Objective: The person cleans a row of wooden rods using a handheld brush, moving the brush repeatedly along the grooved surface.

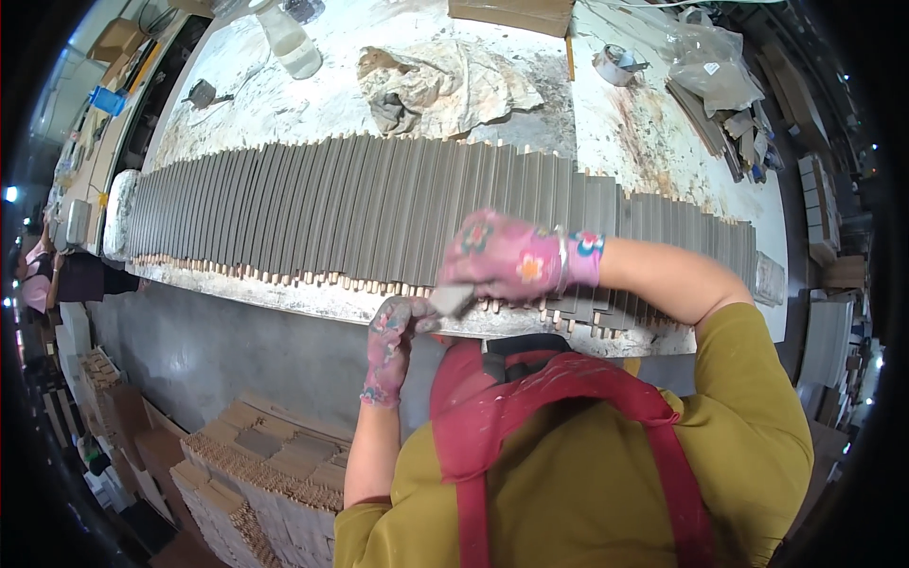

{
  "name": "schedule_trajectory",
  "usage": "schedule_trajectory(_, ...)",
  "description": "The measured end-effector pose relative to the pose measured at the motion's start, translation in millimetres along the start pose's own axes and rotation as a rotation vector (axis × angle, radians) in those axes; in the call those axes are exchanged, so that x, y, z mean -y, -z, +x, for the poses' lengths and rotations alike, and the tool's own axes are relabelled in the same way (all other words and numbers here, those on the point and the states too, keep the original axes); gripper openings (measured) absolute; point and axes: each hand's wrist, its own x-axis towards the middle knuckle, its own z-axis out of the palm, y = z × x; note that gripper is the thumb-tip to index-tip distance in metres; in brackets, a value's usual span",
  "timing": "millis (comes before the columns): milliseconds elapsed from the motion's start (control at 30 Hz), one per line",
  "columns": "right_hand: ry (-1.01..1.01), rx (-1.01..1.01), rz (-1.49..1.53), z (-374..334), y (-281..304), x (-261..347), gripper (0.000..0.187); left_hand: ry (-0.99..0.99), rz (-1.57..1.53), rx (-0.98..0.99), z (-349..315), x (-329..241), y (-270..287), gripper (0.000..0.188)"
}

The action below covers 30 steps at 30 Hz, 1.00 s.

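Observation:
A long row of grey-coated wooden slats [312, 208] lies side by side across the table, their bare tan ends sticking out along the near and far edges. My right hand [516, 260], in a pink flowered glove and slightly blurred, is over the right-of-centre slats. Its fingers close on a small pale grey block [453, 300], perhaps a sanding pad, at the slats' near ends. Just left of the block is my left hand [393, 331], also gloved, at the table's near edge. Its fingers are curled; whether they hold a slat end or touch the block is hidden.
Behind the slats lie a crumpled stained cloth [436, 90], a clear bottle [289, 43], a small pot [617, 66] and a brush-like tool [204, 95]. Scraps and plastic bags [715, 71] fill the far right. Stacked wooden pieces [270, 464] stand on the floor at left; another person [66, 275] is beyond.

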Motion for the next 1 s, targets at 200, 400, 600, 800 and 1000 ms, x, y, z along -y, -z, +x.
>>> schedule_trajectory(200, -0.728, -0.296, 0.044, 0.6, 25.7, -100.9, 0.036, 0.079, 0.148, 0.1, -9.1, 1.1, -26.6, 0.017)
schedule_trajectory(400, -0.17, 0.059, 0.109, -15.5, 19.8, -17.7, 0.04, 0.111, 0.103, 0.1, 0.5, 7.1, -19.7, 0.02)
schedule_trajectory(600, -0.499, -0.479, -0.123, 11.2, 4.9, -57.8, 0.027, 0.112, -0.069, 0.271, 8.5, 6.4, -5.1, 0.023)
schedule_trajectory(800, -0.063, 0.043, 0.129, -11.9, -5.5, 17.2, 0.045, 0.064, 0.253, 0.103, 2.3, 3.9, -2.7, 0.02)
schedule_trajectory(1000, -0.505, -0.368, 0.246, -5.5, 23.1, -68.3, 0.04, 0.107, 0.106, 0.259, 0.5, -5.1, -17.9, 0.019)
